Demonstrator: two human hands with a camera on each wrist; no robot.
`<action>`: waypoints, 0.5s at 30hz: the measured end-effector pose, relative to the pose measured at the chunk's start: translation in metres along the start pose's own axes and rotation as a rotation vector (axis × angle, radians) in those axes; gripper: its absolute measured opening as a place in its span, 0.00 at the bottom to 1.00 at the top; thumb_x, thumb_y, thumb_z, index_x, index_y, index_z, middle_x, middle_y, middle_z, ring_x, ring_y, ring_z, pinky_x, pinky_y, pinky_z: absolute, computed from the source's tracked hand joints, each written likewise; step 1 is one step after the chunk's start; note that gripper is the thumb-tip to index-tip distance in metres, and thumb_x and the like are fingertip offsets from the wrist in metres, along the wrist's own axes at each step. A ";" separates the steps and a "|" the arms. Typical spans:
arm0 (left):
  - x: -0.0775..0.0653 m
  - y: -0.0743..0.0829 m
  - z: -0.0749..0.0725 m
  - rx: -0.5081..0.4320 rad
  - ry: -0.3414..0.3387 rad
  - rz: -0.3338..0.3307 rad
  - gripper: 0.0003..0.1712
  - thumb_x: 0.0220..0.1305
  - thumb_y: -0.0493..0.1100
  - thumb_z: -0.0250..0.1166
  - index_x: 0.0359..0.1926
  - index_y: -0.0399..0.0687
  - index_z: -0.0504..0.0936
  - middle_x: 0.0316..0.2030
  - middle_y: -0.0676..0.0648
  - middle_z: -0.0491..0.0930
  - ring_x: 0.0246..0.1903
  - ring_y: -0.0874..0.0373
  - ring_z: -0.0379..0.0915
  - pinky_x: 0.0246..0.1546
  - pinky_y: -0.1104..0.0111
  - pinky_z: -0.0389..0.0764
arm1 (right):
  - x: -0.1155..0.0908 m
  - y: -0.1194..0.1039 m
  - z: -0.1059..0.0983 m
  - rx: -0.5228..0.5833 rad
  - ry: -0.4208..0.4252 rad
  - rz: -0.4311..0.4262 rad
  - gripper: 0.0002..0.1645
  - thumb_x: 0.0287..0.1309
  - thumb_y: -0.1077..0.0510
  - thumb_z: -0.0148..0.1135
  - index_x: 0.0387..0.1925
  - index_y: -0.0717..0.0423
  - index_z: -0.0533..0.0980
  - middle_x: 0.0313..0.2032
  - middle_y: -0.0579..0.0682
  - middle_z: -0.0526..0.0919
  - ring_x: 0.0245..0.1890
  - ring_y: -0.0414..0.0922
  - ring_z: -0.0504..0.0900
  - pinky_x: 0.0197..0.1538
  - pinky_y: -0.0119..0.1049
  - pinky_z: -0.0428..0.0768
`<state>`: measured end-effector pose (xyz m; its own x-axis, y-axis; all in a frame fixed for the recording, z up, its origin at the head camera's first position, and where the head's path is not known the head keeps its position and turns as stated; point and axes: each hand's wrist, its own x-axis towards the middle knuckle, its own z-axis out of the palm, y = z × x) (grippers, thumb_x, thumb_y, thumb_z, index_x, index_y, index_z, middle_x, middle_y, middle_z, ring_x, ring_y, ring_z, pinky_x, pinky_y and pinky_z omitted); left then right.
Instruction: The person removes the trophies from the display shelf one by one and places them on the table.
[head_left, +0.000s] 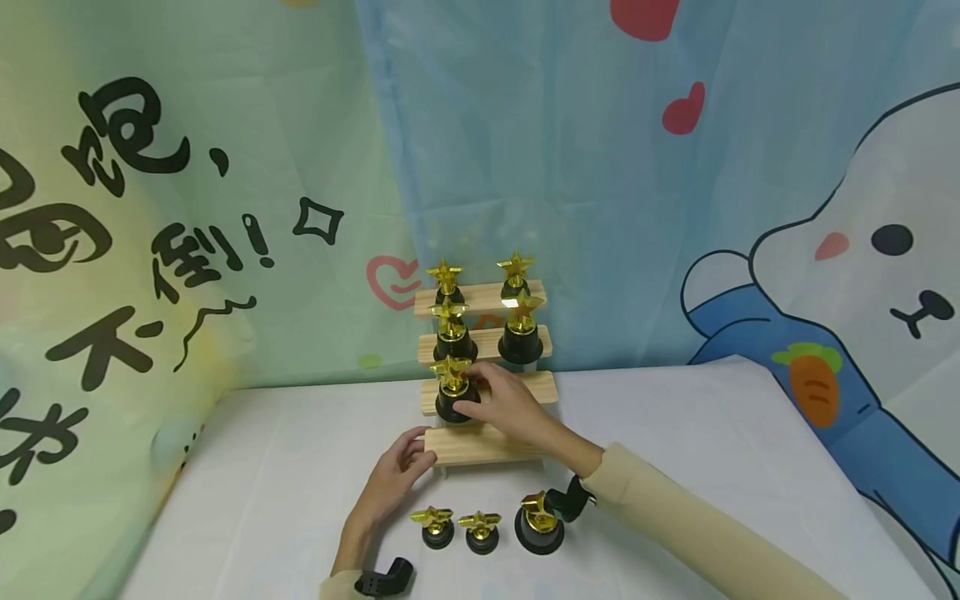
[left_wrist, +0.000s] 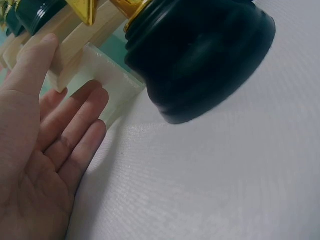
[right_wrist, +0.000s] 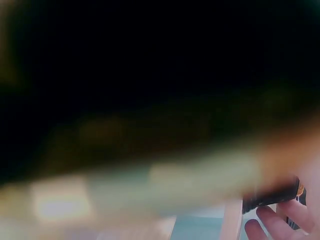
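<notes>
My right hand (head_left: 506, 406) grips a gold star trophy (head_left: 452, 375) by its black base, at the left of the rack's second-lowest step. Its fingers and the dark base (right_wrist: 272, 195) show in the right wrist view's lower corner; a dark blur covers most of that view. At the left end of the lowest wooden step (head_left: 480, 446), my left hand (head_left: 393, 475) holds the board's end. In the left wrist view its thumb (left_wrist: 37, 65) lies on the board and the other fingers bend below. A large trophy base (left_wrist: 200, 55) looms close to that camera.
On the upper two steps stand star trophies, one at each side, such as the upper right one (head_left: 521, 333). Two small trophies (head_left: 437, 529) and a larger one (head_left: 538, 537) stand on the white table before the rack. A printed cloth (head_left: 487, 167) hangs behind.
</notes>
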<state>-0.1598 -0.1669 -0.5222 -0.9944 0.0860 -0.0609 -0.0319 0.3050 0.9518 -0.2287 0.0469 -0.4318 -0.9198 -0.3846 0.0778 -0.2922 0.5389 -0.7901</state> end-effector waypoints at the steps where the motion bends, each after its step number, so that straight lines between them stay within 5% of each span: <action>1: 0.000 0.000 0.000 0.002 0.001 0.002 0.27 0.65 0.45 0.64 0.64 0.46 0.70 0.46 0.43 0.83 0.46 0.56 0.80 0.45 0.77 0.77 | 0.000 0.000 0.000 0.002 0.001 -0.001 0.31 0.55 0.49 0.70 0.58 0.54 0.73 0.57 0.52 0.78 0.59 0.49 0.76 0.63 0.47 0.72; 15: 0.000 0.001 -0.001 -0.001 -0.014 0.000 0.28 0.65 0.45 0.64 0.64 0.46 0.71 0.47 0.43 0.83 0.46 0.55 0.80 0.45 0.78 0.77 | 0.000 0.001 0.000 0.009 -0.003 -0.027 0.29 0.55 0.48 0.70 0.56 0.53 0.73 0.55 0.51 0.79 0.58 0.49 0.77 0.63 0.48 0.72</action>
<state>-0.1597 -0.1676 -0.5210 -0.9929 0.0997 -0.0652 -0.0320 0.3041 0.9521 -0.2287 0.0472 -0.4323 -0.9107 -0.4014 0.0972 -0.3145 0.5214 -0.7932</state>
